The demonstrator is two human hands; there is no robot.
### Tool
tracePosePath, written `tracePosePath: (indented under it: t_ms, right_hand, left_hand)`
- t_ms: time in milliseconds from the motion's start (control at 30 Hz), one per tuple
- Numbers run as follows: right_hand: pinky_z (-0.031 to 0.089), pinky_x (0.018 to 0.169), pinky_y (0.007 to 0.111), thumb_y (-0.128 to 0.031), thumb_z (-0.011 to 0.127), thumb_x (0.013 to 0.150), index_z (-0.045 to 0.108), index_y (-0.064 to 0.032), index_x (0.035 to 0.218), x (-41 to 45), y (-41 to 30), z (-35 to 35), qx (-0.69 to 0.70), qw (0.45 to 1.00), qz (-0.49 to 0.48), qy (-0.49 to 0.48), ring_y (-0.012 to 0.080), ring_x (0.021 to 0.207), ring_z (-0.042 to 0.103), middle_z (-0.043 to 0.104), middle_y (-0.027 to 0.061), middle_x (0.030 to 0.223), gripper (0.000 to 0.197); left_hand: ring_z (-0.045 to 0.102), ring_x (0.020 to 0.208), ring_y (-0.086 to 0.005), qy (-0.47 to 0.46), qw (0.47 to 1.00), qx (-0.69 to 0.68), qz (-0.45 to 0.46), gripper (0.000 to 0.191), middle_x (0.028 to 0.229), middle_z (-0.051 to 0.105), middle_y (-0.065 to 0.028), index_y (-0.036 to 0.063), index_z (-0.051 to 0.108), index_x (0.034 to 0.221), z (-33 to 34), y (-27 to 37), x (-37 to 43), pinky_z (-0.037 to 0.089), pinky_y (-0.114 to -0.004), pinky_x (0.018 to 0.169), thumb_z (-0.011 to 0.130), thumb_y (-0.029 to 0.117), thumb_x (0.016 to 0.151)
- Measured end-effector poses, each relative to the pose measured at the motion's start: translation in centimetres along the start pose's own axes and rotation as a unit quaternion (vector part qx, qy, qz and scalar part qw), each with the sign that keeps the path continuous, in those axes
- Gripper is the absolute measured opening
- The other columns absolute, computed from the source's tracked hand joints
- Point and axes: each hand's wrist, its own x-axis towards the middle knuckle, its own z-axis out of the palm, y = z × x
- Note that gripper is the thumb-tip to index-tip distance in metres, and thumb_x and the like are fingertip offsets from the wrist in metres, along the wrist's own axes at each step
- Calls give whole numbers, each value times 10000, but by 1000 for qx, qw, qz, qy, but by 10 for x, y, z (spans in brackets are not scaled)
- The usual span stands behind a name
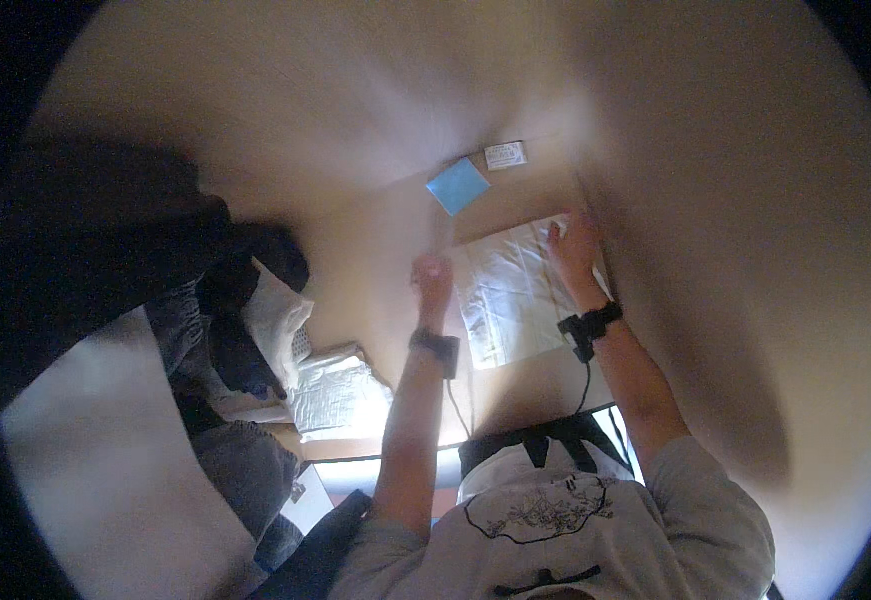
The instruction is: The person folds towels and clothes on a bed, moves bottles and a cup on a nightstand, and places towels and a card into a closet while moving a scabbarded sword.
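A flat, pale, creased sheet or packet, shiny in the light, lies on the tan work surface in front of me. My right hand touches its far right corner, with the thumb on top. Whether those fingers pinch the corner is not clear. Just left of the sheet's left edge is my left hand, blurred, with its fingers curled. Nothing can be made out inside it. A blue square piece lies beyond my left hand. Beside it is a small white box bearing print.
Tan panels rise at the back and right. To the left lies a silvery creased packet near the front edge. Further left are a heap of dark and grey cloth and a white panel. Dark bands with cables circle both my wrists.
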Motion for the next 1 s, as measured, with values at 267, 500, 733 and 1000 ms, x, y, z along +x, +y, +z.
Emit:
tracePosePath:
  t_ms: [267,500,733,1000]
  right_hand:
    - [342,860,438,-111,555,667,452,13,1066,71,-19,56,5,988,-130,-78,361,970,438,451,203,1075,430]
    - [369,818,437,-123,548,690,404,-44,1160,86,-13,88,-116,955,-272,5,332,960,447,411,186,1122,498]
    - [408,714,427,-145,586,663,485,-42,1020,77,-30,71,-173,956,-236,-32,329,858,473,460,165,960,385]
    - [425,669,415,-149,613,658,486,-47,997,55,-19,52,-20,974,-226,-16,311,736,527,538,141,779,376]
  left_hand:
    - [446,936,-325,-24,983,49,177,351,982,492,-172,39,484,1015,-5,73,70,362,-427,805,553,188,705]
    - [383,1088,-322,-110,938,180,277,496,1188,417,-149,122,457,1140,22,93,102,288,-428,925,571,289,688]
    - [449,1026,-297,-91,932,263,231,362,1124,481,-117,129,540,1031,12,82,89,344,-420,843,564,262,695]
    - [548,841,-296,-24,975,190,110,174,929,573,-121,97,561,906,-13,97,57,444,-351,644,532,160,746]
